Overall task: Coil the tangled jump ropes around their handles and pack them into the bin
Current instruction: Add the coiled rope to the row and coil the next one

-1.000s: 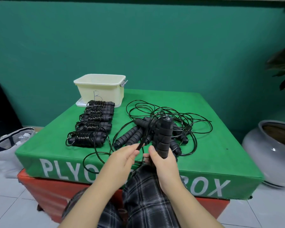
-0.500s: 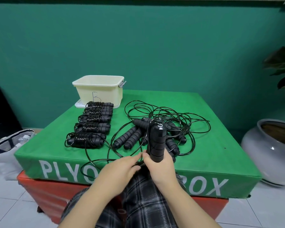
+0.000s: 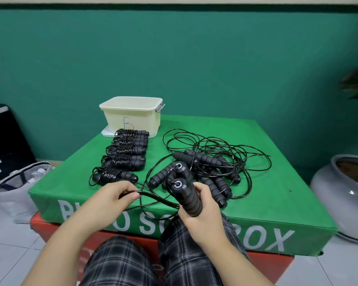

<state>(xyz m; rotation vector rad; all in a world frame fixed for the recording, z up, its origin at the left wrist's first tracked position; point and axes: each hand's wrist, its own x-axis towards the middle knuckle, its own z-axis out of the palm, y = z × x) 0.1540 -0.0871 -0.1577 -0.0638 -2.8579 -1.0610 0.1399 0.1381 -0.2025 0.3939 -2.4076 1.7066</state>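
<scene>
Green padding covers our table (image 3: 267, 182), where our right hand (image 3: 203, 205) still grips paired handles (image 3: 184, 193) while our left hand (image 3: 114, 196) has drawn the cord (image 3: 153, 198) sideways, pinched, ready for winding.

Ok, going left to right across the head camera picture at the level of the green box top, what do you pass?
White tote bag on the floor → row of coiled jump ropes → tangled pile of ropes and handles → grey ceramic pot on the floor.
</scene>
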